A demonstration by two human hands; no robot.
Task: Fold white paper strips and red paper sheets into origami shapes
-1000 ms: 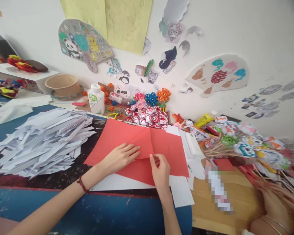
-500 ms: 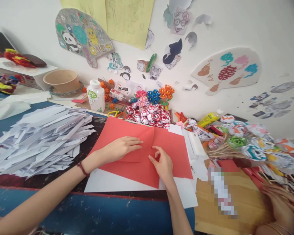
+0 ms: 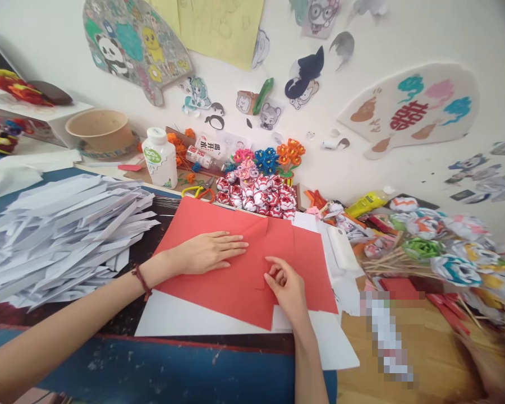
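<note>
A large red sheet of paper [image 3: 219,286] lies over a second red sheet [image 3: 315,264], which shows at the right. White paper [image 3: 185,320] sticks out underneath. My left hand [image 3: 210,252], with a dark red cord at the wrist, rests flat on the top red sheet, fingers stretched out. Over the right part of that sheet is my right hand [image 3: 287,285], its fingers loosely curled and the thumb apart from the index finger. I see nothing held in it. A short crease or fold rises near the top sheet's upper right corner.
Folded white paper strips [image 3: 67,241] form a heap at the left. Behind the red paper stand red-and-white paper flowers [image 3: 258,193], a white bottle [image 3: 160,160] and yellow-handled scissors [image 3: 197,191]. Paper flowers on sticks [image 3: 454,269] and another person's blurred arm [image 3: 488,359] are at the right.
My left hand has flattened onto the red sheet. My right hand has shifted slightly right and down, away from the left hand. The view has tilted a little; the other person's hands have moved.
</note>
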